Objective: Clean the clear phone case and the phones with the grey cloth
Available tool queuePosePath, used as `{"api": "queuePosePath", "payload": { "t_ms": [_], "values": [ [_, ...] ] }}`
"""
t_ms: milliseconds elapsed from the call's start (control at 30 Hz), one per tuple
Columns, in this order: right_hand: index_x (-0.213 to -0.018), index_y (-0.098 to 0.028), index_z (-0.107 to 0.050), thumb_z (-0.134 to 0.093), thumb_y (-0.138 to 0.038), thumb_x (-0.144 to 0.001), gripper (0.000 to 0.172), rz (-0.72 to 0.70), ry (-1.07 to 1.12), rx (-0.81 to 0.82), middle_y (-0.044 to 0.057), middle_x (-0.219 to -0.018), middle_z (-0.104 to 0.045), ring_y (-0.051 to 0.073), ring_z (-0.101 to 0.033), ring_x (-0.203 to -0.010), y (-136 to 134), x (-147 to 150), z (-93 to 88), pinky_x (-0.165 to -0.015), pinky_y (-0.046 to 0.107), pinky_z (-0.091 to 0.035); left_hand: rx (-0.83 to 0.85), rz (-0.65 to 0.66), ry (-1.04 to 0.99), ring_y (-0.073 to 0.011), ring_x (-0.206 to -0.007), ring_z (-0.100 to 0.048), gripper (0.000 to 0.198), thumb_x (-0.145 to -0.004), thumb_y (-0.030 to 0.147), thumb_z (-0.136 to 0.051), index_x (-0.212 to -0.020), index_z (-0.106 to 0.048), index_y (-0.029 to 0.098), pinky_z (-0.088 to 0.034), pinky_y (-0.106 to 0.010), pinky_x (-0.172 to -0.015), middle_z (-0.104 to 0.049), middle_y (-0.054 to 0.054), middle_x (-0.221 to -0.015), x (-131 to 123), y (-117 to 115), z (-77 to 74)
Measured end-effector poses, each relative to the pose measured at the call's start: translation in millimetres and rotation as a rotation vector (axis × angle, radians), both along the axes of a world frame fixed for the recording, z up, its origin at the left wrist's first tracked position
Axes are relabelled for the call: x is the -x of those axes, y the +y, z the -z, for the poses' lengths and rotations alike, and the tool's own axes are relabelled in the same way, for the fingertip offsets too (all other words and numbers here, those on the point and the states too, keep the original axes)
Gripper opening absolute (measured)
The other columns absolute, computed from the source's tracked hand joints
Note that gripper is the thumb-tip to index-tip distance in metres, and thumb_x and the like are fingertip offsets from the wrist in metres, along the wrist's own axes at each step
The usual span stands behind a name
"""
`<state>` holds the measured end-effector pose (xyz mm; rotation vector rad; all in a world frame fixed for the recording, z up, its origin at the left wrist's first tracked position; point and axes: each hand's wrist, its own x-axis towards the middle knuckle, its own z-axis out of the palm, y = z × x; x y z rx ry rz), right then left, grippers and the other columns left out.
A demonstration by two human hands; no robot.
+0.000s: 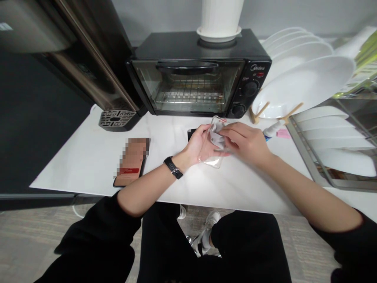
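Observation:
My left hand [196,146], with a black watch on its wrist, is closed on a clear phone case [214,162], holding it tilted above the white counter. My right hand [247,141] reaches over the case from the right. Its fingers pinch a crumpled white tissue [217,135] against the inside of the case. The fingertips are partly hidden and slightly blurred. Behind my left hand a dark flat object [191,134] lies on the counter, mostly covered. A phone [132,161] lies to the left, its screen pixelated.
A black toaster oven [194,86] stands at the back, with a white pot [221,19] on top. At left is a dispenser with a drip tray [118,120]. On the right are a small white bottle [273,129], a pink item [283,133] and racked white plates [306,82].

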<state>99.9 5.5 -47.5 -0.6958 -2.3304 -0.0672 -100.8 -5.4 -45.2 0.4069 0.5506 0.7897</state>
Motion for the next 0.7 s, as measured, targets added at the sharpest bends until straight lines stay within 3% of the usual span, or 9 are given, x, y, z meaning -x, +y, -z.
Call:
{"api": "queuePosePath", "payload": {
  "t_ms": [67, 167, 300, 400, 467, 567, 633, 700],
  "values": [
    [-0.126, -0.025, -0.081, -0.058, -0.022, -0.108, 0.029, -0.017, -0.015, -0.042, 0.012, -0.123, -0.086, 0.033, -0.081, -0.118, 2, -1, 0.9, -0.091, 0.051, -0.069, 0.024, -0.006, -0.023, -0.0236, -0.076, -0.075, 0.046, -0.103, 0.041, -0.041, -0.136, -0.068, 0.024, -0.062, -0.051, -0.093, -0.077, -0.002, -0.086, -1, 0, 0.3],
    [-0.132, -0.024, -0.079, -0.065, -0.026, -0.105, 0.03, -0.109, 0.047, -0.051, 0.014, -0.135, -0.083, 0.035, -0.079, -0.125, -1, 3, 6.5, -0.103, 0.057, -0.068, 0.038, -0.05, -0.073, -0.018, -0.067, -0.069, 0.044, -0.104, 0.036, -0.044, -0.137, -0.069, 0.022, -0.062, -0.039, -0.082, -0.074, 0.0, -0.082, -3, -1, 0.6],
    [-0.12, -0.023, -0.081, -0.071, -0.029, -0.106, 0.018, -0.152, 0.136, -0.027, 0.012, -0.126, -0.085, 0.031, -0.082, -0.115, -9, 12, 15.5, -0.095, 0.049, -0.07, 0.059, -0.11, -0.059, -0.0152, -0.066, -0.068, 0.043, -0.103, 0.033, -0.047, -0.135, -0.072, 0.019, -0.053, -0.026, -0.061, -0.075, -0.001, -0.087, -8, -3, 0.4],
    [-0.108, -0.022, -0.08, -0.073, -0.029, -0.106, 0.01, -0.141, 0.154, -0.012, 0.01, -0.115, -0.086, 0.028, -0.082, -0.106, -13, 16, 17.4, -0.088, 0.043, -0.069, 0.053, -0.127, -0.046, -0.0156, -0.069, -0.07, 0.046, -0.101, 0.031, -0.048, -0.138, -0.072, 0.017, -0.053, -0.025, -0.062, -0.078, -0.003, -0.094, -10, -3, 0.8],
    [-0.106, -0.022, -0.078, -0.073, -0.028, -0.106, 0.008, -0.122, 0.174, 0.016, 0.007, -0.107, -0.086, 0.025, -0.082, -0.099, -14, 15, 15.1, -0.083, 0.039, -0.068, 0.029, -0.116, -0.04, -0.0176, -0.074, -0.073, 0.048, -0.102, 0.031, -0.047, -0.143, -0.069, 0.017, -0.058, -0.029, -0.073, -0.08, -0.005, -0.099, -9, -4, 1.6],
    [-0.111, -0.023, -0.077, -0.07, -0.021, -0.106, 0.009, 0.026, 0.271, 0.031, 0.005, -0.1, -0.085, 0.02, -0.081, -0.087, -10, 7, 9.0, -0.073, 0.032, -0.064, -0.011, -0.021, -0.049, -0.026, -0.089, -0.078, 0.05, -0.104, 0.037, -0.043, -0.146, -0.066, 0.024, -0.063, -0.049, -0.092, -0.082, -0.007, -0.109, -6, -3, 4.2],
    [-0.113, -0.023, -0.077, -0.068, -0.016, -0.106, 0.014, 0.115, 0.301, 0.003, 0.006, -0.104, -0.086, 0.021, -0.082, -0.089, -6, 0, 5.7, -0.075, 0.032, -0.063, -0.015, 0.041, -0.07, -0.0302, -0.094, -0.079, 0.045, -0.104, 0.039, -0.042, -0.138, -0.068, 0.024, -0.06, -0.06, -0.1, -0.082, -0.008, -0.109, -5, -2, 6.5],
    [-0.113, -0.023, -0.08, -0.065, -0.016, -0.107, 0.017, 0.145, 0.261, -0.039, 0.007, -0.109, -0.086, 0.023, -0.082, -0.098, -3, -4, 4.4, -0.081, 0.035, -0.064, -0.005, 0.068, -0.08, -0.0302, -0.093, -0.078, 0.038, -0.104, 0.04, -0.043, -0.122, -0.071, 0.022, -0.059, -0.062, -0.103, -0.08, -0.009, -0.103, -5, -3, 7.9]
  ]
}}
